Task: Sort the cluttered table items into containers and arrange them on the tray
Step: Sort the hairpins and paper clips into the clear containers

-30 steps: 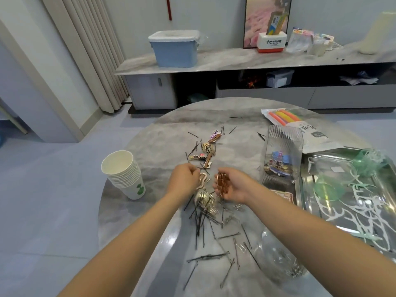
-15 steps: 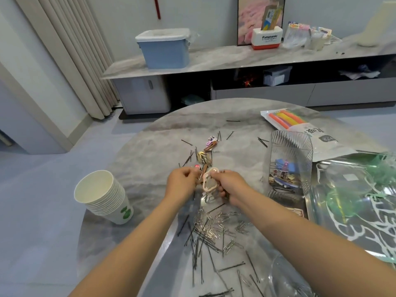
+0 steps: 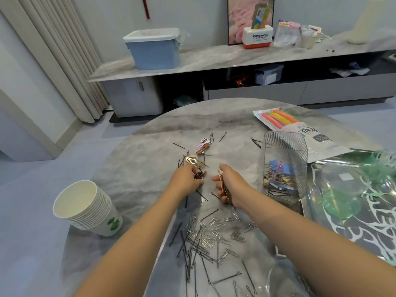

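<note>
My left hand (image 3: 186, 179) is closed over a small dark hair clip on the marble table (image 3: 150, 159), fingertips just below a rose-gold clip (image 3: 192, 160). My right hand (image 3: 230, 185) grips a bundle of gold hair clips (image 3: 224, 187) held upright. More clips (image 3: 203, 145) lie farther out. A clear ribbed container (image 3: 284, 161) holding coloured clips stands right of my right hand. Silver paper clips (image 3: 212, 230) and black bobby pins (image 3: 192, 254) are scattered near me. The metal tray (image 3: 308, 209) lies at the right.
A stack of paper cups (image 3: 86, 209) stands at the table's left edge. A bag of coloured sticks (image 3: 300, 133) lies behind the container. Clear green lids (image 3: 340, 202) and white cut-outs rest on the tray. A clear plastic piece (image 3: 285, 275) lies near the front.
My hands have separated: the pink clip passed between them is gone from the left hand, which has reached forward onto a dark clip. The right hand keeps the gold bundle.
</note>
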Available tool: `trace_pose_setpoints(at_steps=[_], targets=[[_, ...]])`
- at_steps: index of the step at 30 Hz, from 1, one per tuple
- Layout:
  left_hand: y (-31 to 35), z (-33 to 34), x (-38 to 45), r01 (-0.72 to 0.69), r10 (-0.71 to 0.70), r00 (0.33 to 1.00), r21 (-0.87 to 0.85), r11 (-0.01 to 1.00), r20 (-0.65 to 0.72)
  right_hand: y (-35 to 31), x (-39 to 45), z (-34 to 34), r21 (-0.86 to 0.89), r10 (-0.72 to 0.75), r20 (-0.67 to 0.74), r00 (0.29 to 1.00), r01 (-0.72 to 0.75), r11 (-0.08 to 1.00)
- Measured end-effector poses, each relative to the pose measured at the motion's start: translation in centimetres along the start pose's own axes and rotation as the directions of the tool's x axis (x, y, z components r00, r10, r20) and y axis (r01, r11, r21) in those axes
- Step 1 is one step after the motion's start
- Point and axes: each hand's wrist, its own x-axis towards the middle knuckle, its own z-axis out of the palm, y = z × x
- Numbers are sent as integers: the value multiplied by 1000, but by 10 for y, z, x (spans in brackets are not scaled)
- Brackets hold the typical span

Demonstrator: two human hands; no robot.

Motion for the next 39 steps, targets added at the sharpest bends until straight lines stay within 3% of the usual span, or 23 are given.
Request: trace_pose_setpoints(at_steps=[6, 12, 15, 18, 21, 23, 25, 31, 39], targets=[[16, -5, -11, -88, 61, 990, 226, 970, 125, 10, -11, -13, -222, -108, 3, 994, 106, 969], [25, 0, -27, -122, 69, 964, 196, 973, 256, 13, -33, -24, -251, -61, 90, 994, 82, 965], [33, -4, -36, -103, 77, 975, 122, 987, 206, 5, -51, -34, -189, -44, 149, 988, 72, 979], [55, -16, -48, -17, 48, 989, -215, 976, 140, -9, -70, -54, -99, -90, 149, 985, 106, 989], [80, -25, -56, 114, 3, 981, -587, 802, 195, -26, -79, -76, 104, -86, 112, 990, 75, 992], [98, -29, -63, 172, 49, 960, -721, 671, 275, -36, -81, -93, 294, -45, 92, 995, 16, 956], [114, -28, -66, 191, 85, 946, -749, 634, 313, -45, -78, -110, 428, -17, 69, 997, -15, 904], [138, -21, -59, 169, 70, 958, -746, 644, 278, -61, -67, -131, 702, -8, 52, 999, -31, 711], [145, -13, -58, 138, 75, 965, -736, 663, 249, -63, -77, -137, 730, -60, 117, 991, -45, 682]])
